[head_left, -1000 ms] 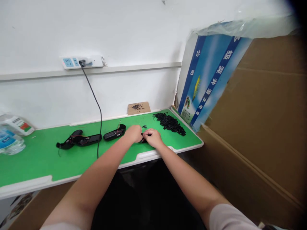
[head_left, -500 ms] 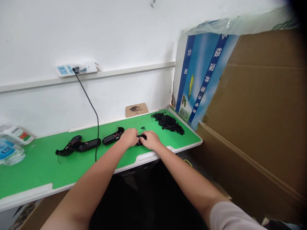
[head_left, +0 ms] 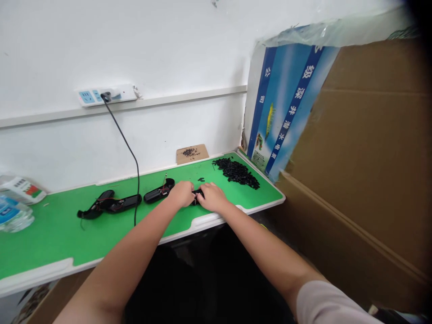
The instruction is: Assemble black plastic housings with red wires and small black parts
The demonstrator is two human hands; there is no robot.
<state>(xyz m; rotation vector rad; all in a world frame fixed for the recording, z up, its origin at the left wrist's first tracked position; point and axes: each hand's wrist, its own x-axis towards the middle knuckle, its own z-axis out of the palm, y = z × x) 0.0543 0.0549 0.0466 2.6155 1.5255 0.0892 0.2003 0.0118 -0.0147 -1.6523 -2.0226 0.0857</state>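
Note:
Between my hands, close to the front edge of the green table (head_left: 108, 243), is a black plastic housing (head_left: 196, 196), mostly covered by my fingers. My left hand (head_left: 181, 193) is closed on its left side, knuckles up. My right hand (head_left: 212, 196) grips its right side with bent fingers. Just left of my left hand lies another open black housing (head_left: 157, 193) with thin wires standing out of it. Farther left, more black housings (head_left: 123, 204) with red wires lie together. A few loose small black pieces (head_left: 201, 179) rest behind my hands.
A heap of small black parts (head_left: 238, 172) covers the back right of the table. Small dark bits lie on a cardboard piece (head_left: 192, 154) by the wall. A black cable (head_left: 123, 135) hangs from the power strip (head_left: 108, 96) across the table. Bottles (head_left: 15, 213) lie far left; cardboard (head_left: 354, 157) walls the right.
Both hands stay at the same spot around the black housing, which looks slightly turned. The view has shifted very slightly; the other things lie as before.

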